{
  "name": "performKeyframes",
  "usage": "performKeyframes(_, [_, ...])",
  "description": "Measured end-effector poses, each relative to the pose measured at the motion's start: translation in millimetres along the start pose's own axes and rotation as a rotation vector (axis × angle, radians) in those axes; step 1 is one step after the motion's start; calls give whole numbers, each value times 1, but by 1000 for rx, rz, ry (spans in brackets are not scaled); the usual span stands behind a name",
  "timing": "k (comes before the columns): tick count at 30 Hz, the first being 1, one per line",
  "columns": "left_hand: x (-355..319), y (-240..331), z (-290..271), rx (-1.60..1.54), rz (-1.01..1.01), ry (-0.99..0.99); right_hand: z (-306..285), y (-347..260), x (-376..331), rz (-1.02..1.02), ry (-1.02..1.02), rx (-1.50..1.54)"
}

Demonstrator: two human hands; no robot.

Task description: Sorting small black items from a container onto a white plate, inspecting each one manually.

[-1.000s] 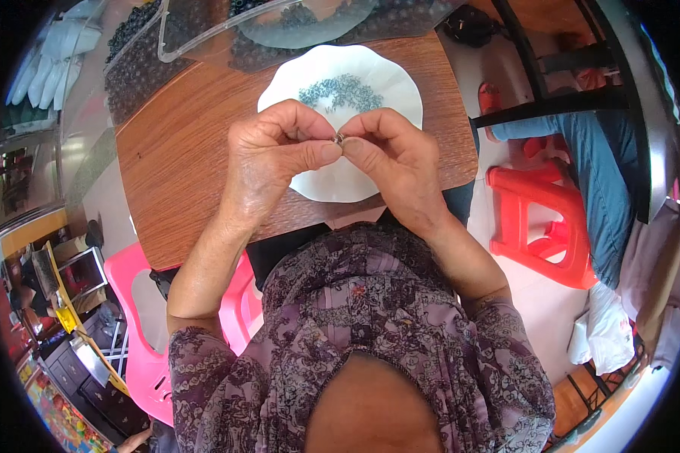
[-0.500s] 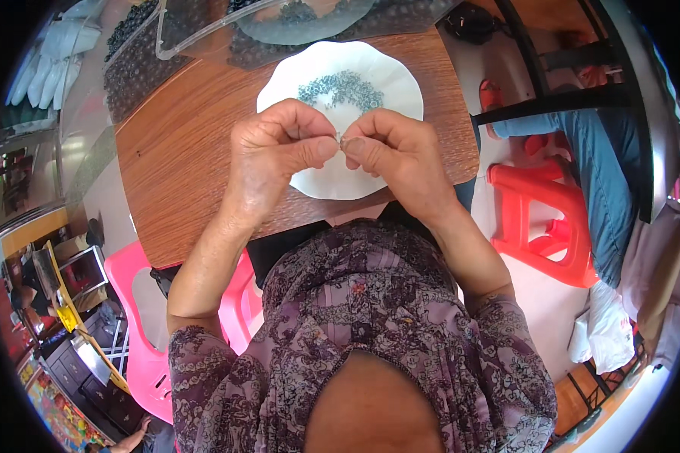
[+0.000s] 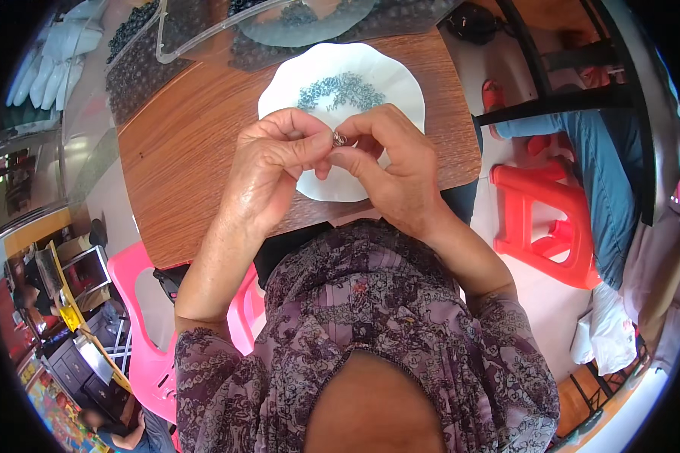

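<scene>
Over the near part of a white scalloped plate (image 3: pixel 287 75), my two hands meet at the fingertips. Between them shows a small silvery piece of bent metal wire or rings (image 3: pixel 339 140), too small to name more closely. My left hand (image 3: pixel 276 151) pinches it between thumb and forefinger. On its other side is my right hand (image 3: pixel 397 166), thumb and forefinger curled round the piece and touching it. Several tiny grey-blue metal-looking pieces (image 3: pixel 347 89) lie in a loose arc on the plate, beyond my fingers.
The plate rests on a brown wooden table (image 3: pixel 181 174). Clear plastic trays (image 3: pixel 196 45) with dark small pieces stand at the far side. A pink chair (image 3: pixel 140 325) is at left, a red stool (image 3: pixel 544 219) at right. Another person's blue-trousered leg (image 3: pixel 604 166) is beside the stool.
My right thumb has dropped a little away from the forefinger, and the silvery piece shows more plainly between my hands. Another person has come further into view at the lower left.
</scene>
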State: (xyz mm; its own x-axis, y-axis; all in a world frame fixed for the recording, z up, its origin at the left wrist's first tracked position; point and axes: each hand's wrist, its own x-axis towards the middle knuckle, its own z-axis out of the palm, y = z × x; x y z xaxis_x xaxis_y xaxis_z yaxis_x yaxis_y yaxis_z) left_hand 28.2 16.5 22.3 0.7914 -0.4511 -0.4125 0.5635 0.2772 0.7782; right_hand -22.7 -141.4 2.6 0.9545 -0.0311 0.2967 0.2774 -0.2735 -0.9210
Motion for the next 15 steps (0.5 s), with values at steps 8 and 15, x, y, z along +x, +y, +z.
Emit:
performKeyframes(8, [-3,-3,1,18,-10,14,1,6,0,69,18,77])
performKeyframes(15, [-5,-4,3,3,-48,34,-3,3,2,93,4,130])
